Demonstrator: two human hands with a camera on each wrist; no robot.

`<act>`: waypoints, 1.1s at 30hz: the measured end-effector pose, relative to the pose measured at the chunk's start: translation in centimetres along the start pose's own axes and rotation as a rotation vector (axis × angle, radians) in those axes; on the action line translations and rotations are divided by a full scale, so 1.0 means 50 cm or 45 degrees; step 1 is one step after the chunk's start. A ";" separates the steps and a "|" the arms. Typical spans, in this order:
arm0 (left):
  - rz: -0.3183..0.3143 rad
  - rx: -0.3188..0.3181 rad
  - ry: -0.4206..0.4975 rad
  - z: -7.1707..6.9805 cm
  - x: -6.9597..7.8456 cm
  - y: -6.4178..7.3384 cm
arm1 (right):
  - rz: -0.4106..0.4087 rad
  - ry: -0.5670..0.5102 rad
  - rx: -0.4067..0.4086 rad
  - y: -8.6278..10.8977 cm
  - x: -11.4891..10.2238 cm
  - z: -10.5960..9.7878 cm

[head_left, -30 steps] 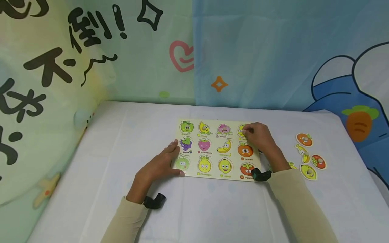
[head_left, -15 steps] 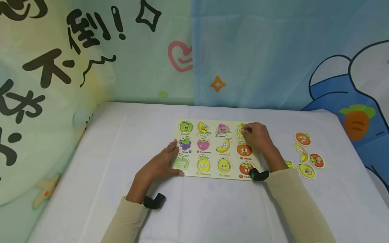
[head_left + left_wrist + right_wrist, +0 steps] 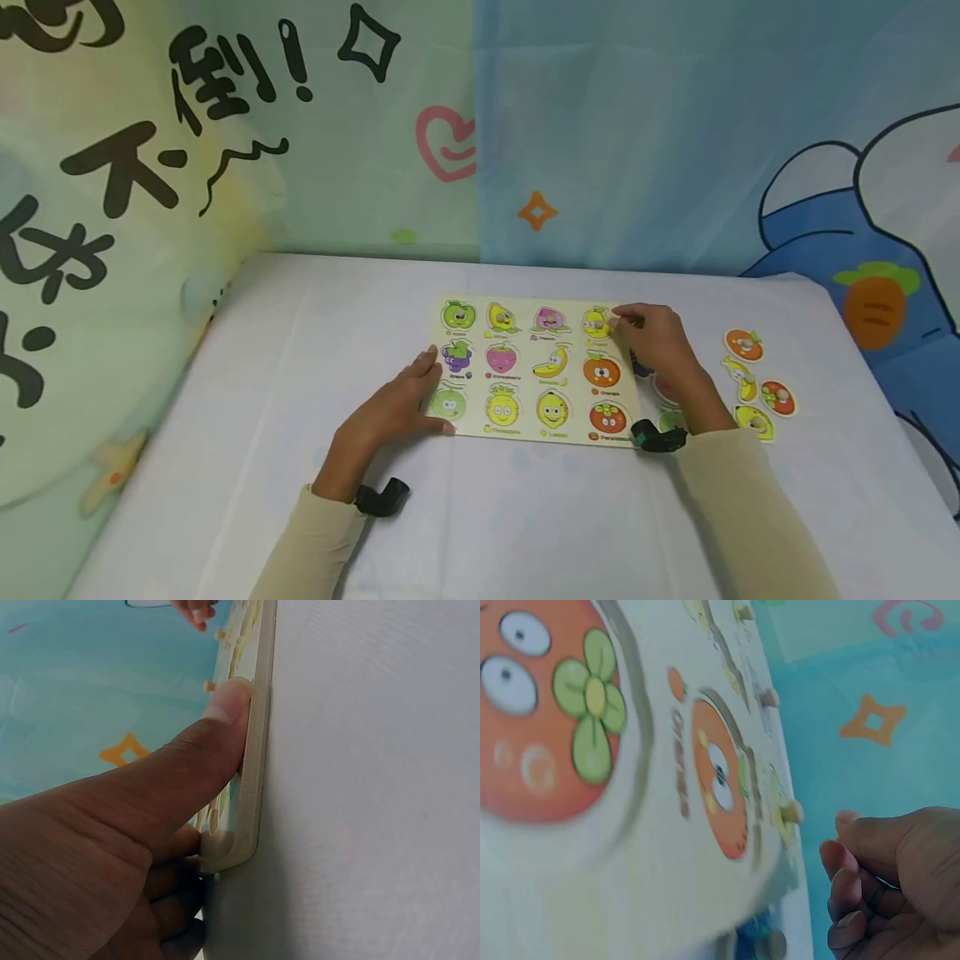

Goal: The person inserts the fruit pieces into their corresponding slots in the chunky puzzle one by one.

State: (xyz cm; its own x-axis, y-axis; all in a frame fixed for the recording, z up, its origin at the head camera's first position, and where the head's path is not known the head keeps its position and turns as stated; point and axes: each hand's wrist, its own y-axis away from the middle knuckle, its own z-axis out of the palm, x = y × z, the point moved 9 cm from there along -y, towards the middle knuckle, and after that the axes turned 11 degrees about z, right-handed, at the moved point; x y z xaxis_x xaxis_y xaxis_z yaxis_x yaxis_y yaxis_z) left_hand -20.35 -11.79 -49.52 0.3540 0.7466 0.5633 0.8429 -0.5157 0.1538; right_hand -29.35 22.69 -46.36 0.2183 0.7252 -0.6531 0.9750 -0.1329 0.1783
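A cream fruit puzzle board [image 3: 570, 429] lies on the table, with rows of cartoon fruits. My left hand [image 3: 397, 396] holds its near left corner; the thumb [image 3: 229, 701] presses the front edge and the fingers lie along the left side. At the far right corner sits the yellow pear piece [image 3: 597, 322], its wooden knob [image 3: 791, 813] standing up. My right hand [image 3: 656, 337] is just right of that piece, apart from the knob, fingers loosely curled with nothing seen between them. The orange picture [image 3: 720, 780] and persimmon picture [image 3: 607, 417] show as recessed shapes.
Right of the board lie loose pieces: an orange [image 3: 743, 344], a banana [image 3: 738, 379], a persimmon [image 3: 777, 398] and a lemon [image 3: 753, 422]. Others, including a green piece [image 3: 672, 417], are partly hidden under my right forearm. A printed cloth backdrop [image 3: 637, 133] stands behind the table.
My right hand has let go of the pear piece's knob and moved slightly right, uncovering the piece in its place. My left hand has stayed on the board.
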 end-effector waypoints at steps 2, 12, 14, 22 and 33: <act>-0.002 -0.001 -0.006 -0.001 0.000 0.000 | -0.047 0.018 0.032 -0.012 0.020 -0.002; 0.017 -0.009 0.004 0.002 0.010 -0.002 | -0.025 0.075 0.141 -0.061 0.157 0.003; 0.024 -0.007 0.011 0.000 0.014 -0.001 | -0.007 0.072 0.124 -0.046 0.161 -0.007; 0.024 0.008 0.013 -0.006 0.011 0.002 | 0.050 0.069 0.013 0.035 0.113 -0.037; 0.014 0.008 0.006 0.000 0.003 0.002 | 0.003 0.155 -0.037 0.082 0.093 -0.020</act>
State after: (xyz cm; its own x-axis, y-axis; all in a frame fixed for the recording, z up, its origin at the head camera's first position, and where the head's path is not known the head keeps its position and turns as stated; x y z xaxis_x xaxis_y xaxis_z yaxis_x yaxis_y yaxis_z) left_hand -20.20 -11.73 -49.41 0.3613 0.7389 0.5688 0.8416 -0.5210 0.1423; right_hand -24.36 26.17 -47.93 0.2118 0.8017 -0.5589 0.9725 -0.1160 0.2021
